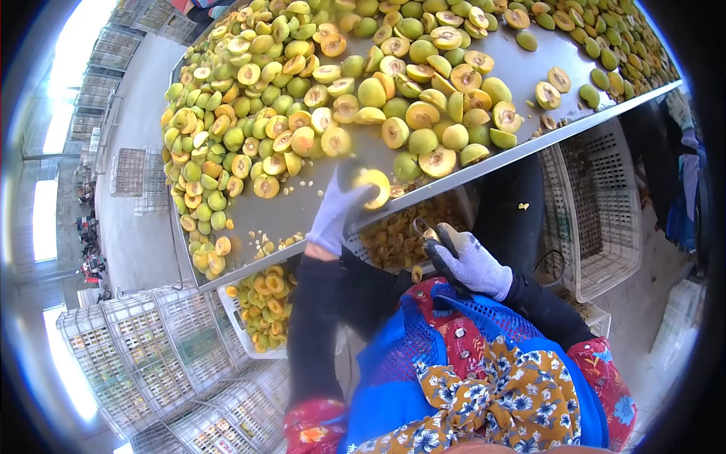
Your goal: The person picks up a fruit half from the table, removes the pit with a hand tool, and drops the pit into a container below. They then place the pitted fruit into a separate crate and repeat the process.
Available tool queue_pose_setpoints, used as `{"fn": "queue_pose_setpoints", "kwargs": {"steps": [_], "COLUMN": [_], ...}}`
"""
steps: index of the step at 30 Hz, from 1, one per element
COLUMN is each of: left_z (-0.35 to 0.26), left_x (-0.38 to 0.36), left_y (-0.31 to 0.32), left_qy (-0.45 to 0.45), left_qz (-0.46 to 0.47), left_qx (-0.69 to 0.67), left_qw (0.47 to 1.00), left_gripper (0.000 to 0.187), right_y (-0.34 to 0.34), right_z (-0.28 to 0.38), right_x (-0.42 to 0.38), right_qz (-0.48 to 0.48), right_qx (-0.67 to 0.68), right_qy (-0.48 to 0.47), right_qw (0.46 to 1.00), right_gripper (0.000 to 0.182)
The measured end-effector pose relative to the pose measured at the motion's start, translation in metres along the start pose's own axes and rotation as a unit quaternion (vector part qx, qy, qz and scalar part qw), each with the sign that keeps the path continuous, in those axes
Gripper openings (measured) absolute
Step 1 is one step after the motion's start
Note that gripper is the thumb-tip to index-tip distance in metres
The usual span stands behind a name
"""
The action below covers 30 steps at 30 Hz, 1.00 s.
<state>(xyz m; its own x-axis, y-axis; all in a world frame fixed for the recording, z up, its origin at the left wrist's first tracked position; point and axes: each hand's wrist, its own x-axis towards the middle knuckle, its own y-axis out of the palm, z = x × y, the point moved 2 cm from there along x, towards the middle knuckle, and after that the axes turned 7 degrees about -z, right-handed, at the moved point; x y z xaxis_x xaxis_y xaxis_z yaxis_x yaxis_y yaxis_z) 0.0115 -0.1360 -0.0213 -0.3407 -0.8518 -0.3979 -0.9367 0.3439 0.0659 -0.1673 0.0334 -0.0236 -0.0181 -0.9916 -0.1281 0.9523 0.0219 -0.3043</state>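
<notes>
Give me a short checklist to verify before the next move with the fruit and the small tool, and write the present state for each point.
1. Left hand grips a fruit half at the near edge of the metal table: ok.
2. Right hand holds the small metal tool, lifted off the table: ok.
3. Both hands wear gloves: ok.
4. Pit still in the held half: cannot tell, the fingers cover part of it.
5. Crate of cut halves sits under the table edge, with room left: ok.
6. Whole green fruits lie close on the table: ok.
</notes>
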Motion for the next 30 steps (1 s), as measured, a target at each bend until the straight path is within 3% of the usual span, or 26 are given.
{"fn": "queue_pose_setpoints", "kwargs": {"steps": [1,2,4,5,7,9,10,12,13,14,17,18,19,20,22,25,26,29,30], "left_z": [0.009,0.015,0.033,0.044,0.042,0.034,0.037,0.037,0.029,0.02,0.03,0.032,0.035,0.04,0.044,0.05,0.052,0.054,0.059], "left_x": [-0.009,-0.023,-0.041,-0.051,-0.066,-0.08,-0.084,-0.096,-0.098,-0.102,-0.105,-0.105,-0.106,-0.108,-0.111,-0.112,-0.111,-0.111,-0.107], "left_y": [-0.004,-0.009,-0.007,0.005,0.019,0.038,0.04,0.042,0.042,0.042,0.049,0.052,0.055,0.058,0.066,0.069,0.07,0.064,0.059], "left_qy": [0.039,-0.005,0.1,-0.062,0.002,-0.105,-0.086,0.072,0.234,0.394,0.186,0.112,0.105,0.098,0.101,0.139,0.103,0.074,0.114], "left_qz": [0.009,0.035,0.028,0.008,0.049,0.018,0.02,-0.004,0.015,-0.033,-0.064,-0.084,-0.096,-0.108,-0.129,-0.151,-0.133,-0.103,-0.119], "left_qx": [-0.038,-0.046,0.007,-0.25,-0.223,-0.362,-0.324,-0.089,0.148,0.35,0.067,-0.041,-0.077,-0.113,-0.185,-0.115,-0.171,-0.036,0.098], "left_qw": [0.998,0.998,0.995,0.966,0.974,0.926,0.942,0.993,0.961,0.849,0.978,0.989,0.987,0.983,0.969,0.972,0.971,0.991,0.981], "left_gripper": [0.042,0.05,0.038,0.035,0.039,0.044,0.047,0.045,0.042,0.039,0.037,0.037,0.037,0.038,0.039,0.036,0.032,0.03,0.029], "right_y": [0.001,0.002,0.01,0.012,0.013,0.017,0.019,0.019,0.02,0.022,0.031,0.034,0.035,0.036,0.034,0.02,0.016,0.024,0.027], "right_z": [0.007,0.014,0.019,0.023,0.031,0.029,0.028,0.031,0.032,0.031,0.023,0.02,0.02,0.019,0.029,0.036,0.034,0.027,0.021], "right_x": [0.001,0.002,0.002,0.002,0.003,-0.001,-0.002,-0.003,-0.004,-0.005,-0.011,-0.011,-0.011,-0.012,-0.014,-0.016,-0.017,-0.019,-0.021], "right_qz": [-0.002,-0.004,-0.036,-0.027,-0.009,-0.015,-0.017,-0.005,0.001,-0.001,0.002,0.009,0.015,0.06,0.145,0.165,0.195,0.168,0.165], "right_qx": [-0.004,-0.009,-0.046,-0.043,-0.039,-0.084,-0.107,-0.093,-0.085,-0.081,-0.019,0.035,0.089,0.219,0.455,0.546,0.572,0.395,0.401], "right_qy": [0.0,-0.001,-0.05,-0.042,-0.025,-0.052,-0.066,-0.016,0.009,0.005,-0.004,-0.007,-0.01,0.079,0.249,0.347,0.345,0.304,0.265], "right_qw": [1.0,1.0,0.997,0.998,0.999,0.995,0.992,0.996,0.996,0.997,1.0,0.999,0.996,0.971,0.843,0.745,0.718,0.851,0.861], "right_gripper": [0.023,0.023,0.021,0.022,0.023,0.024,0.024,0.024,0.024,0.024,0.026,0.027,0.028,0.03,0.034,0.028,0.028,0.037,0.035]}}
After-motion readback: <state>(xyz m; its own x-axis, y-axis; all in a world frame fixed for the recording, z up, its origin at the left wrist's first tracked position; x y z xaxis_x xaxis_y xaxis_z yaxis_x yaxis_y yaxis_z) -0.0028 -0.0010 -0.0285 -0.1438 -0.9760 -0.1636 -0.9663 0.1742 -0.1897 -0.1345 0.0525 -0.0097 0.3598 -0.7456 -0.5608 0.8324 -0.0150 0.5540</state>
